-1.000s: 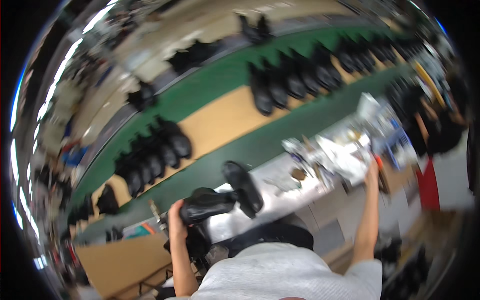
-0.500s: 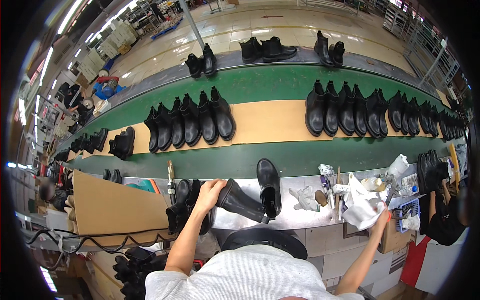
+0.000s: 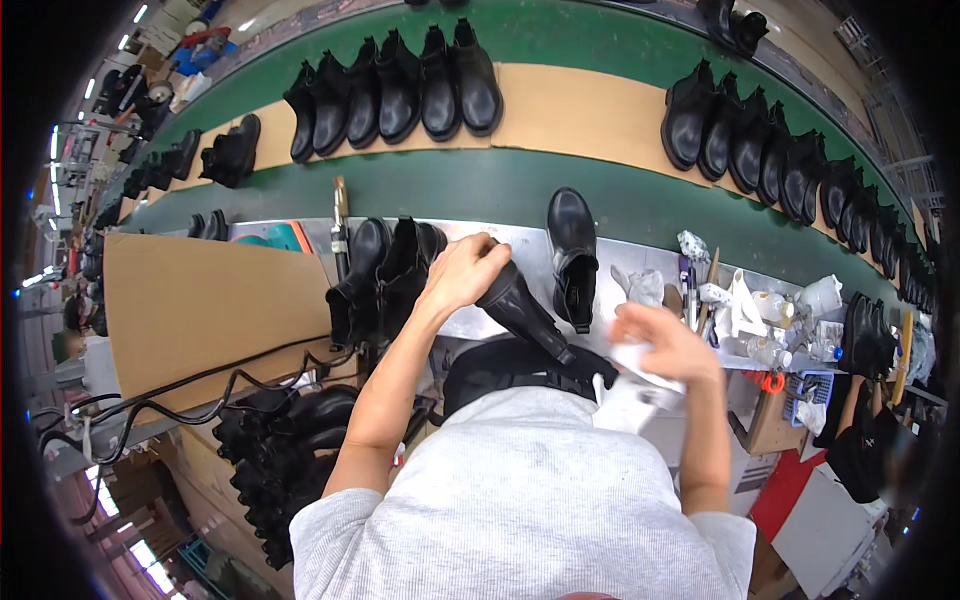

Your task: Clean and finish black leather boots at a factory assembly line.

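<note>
Under left hand [image 3: 462, 272], black boot [image 3: 525, 312]

Black glossy boot [image 3: 520, 305] in left hand [image 3: 462, 272]. White cloth [image 3: 640, 362] in right hand [image 3: 665, 345]. Upright boot [image 3: 572, 255] on bench: black, shiny. Boots beside left hand [image 3: 385, 275]: black. Conveyor belt [image 3: 480, 185]: green, with tan strip [image 3: 575, 110] down middle. Rows of boots on strip [image 3: 400, 90]: all black. Cardboard sheet [image 3: 200, 300]: plain brown. Cables [image 3: 200, 385] over it: black. Shirt [image 3: 520, 500]: light grey, fine rib. Benchtop [image 3: 640, 262]: pale grey. Scissors handle [image 3: 770, 382]: orange-red.
</note>
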Available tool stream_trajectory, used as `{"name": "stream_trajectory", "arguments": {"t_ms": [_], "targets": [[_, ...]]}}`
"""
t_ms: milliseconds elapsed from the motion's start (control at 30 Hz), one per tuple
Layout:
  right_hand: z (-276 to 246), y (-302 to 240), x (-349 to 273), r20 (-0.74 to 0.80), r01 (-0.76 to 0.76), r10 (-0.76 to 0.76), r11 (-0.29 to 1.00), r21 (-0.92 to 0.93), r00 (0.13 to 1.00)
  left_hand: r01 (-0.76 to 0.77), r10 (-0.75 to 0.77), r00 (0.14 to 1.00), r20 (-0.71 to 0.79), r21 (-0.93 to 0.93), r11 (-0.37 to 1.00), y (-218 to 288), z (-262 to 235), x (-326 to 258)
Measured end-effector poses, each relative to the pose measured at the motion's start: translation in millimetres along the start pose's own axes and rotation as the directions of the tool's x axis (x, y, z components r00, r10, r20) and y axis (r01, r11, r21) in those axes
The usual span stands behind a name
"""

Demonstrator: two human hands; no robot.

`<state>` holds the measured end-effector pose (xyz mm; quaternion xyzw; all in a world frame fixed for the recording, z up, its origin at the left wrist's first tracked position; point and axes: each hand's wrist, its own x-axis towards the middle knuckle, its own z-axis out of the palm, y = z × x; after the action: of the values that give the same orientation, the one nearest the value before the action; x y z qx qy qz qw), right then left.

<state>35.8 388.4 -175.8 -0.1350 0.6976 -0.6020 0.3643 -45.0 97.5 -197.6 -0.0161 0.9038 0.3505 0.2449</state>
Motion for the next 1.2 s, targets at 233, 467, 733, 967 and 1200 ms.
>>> {"name": "stream_trajectory", "arguments": {"t_ms": [233,467,733,967,1200], "targets": [[64,13,99,-0.149,0.019,0.038,0.931,0.364,0.988,-0.021,0.021,1.0,-0.013,-0.017,1.0,-5,12,-16],[91,4,94,-0.359,-0.048,0.074,0.996,0.079,0.93,-0.052,0.051,0.997,-0.063,-0.01,0.999,-2,14,-17],[83,16,93,-0.399,0.065,0.129,0.897,0.438,0.908,-0.092,0.095,0.995,-0.036,0.063,0.994,8,17,-4],[90,16,95,-0.382,0.0,0.145,0.935,0.355,0.913,-0.079,0.081,0.997,-0.018,0.087,0.993,3,14,-14],[78,31,100,-0.052,-0.099,0.243,0.57,0.816,0.969,-0.076,0.076,0.997,-0.017,0.016,0.997,-6,11,-22]]}}
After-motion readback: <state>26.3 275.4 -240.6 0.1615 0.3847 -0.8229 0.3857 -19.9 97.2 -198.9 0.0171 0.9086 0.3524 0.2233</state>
